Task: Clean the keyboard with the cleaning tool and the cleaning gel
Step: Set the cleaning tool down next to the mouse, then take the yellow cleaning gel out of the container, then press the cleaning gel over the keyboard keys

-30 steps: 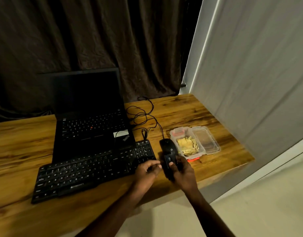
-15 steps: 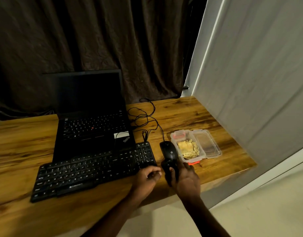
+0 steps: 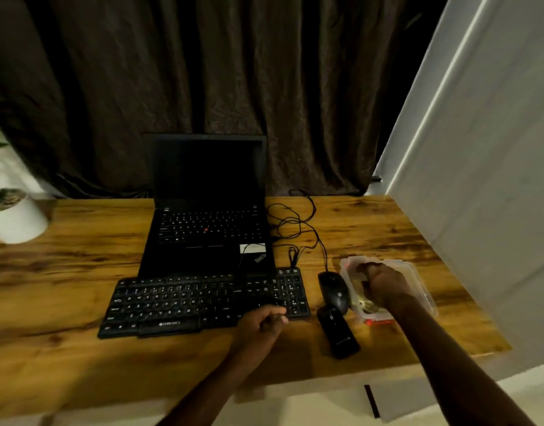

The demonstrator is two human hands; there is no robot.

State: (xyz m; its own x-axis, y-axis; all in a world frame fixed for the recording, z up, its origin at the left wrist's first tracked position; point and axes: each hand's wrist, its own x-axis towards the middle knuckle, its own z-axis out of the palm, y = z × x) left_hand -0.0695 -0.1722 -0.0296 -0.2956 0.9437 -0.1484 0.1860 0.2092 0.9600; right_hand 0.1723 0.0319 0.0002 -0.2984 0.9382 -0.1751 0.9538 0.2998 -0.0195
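- Standing at the far left of the wooden desk [image 3: 80,272], a white plant pot [image 3: 17,221] was seen.
- An open black laptop [image 3: 207,210] was set mid-desk, its screen dark, with the black keyboard [image 3: 203,302] laid just in front of it.
- The left hand [image 3: 261,325] was rested at the keyboard's near right corner, fingers curled in; whether anything was held could not be told.
- Tangled black cables [image 3: 295,222] were spread right of the laptop.
- A black mouse [image 3: 333,292] was placed just right of the keyboard, and the black cleaning tool [image 3: 338,332] was laid flat on the desk just nearer than it, held by neither hand.
- The right hand [image 3: 384,285] was lowered into the clear container [image 3: 427,290], fingers curled tightly on the yellowish cleaning gel [image 3: 363,303] inside.
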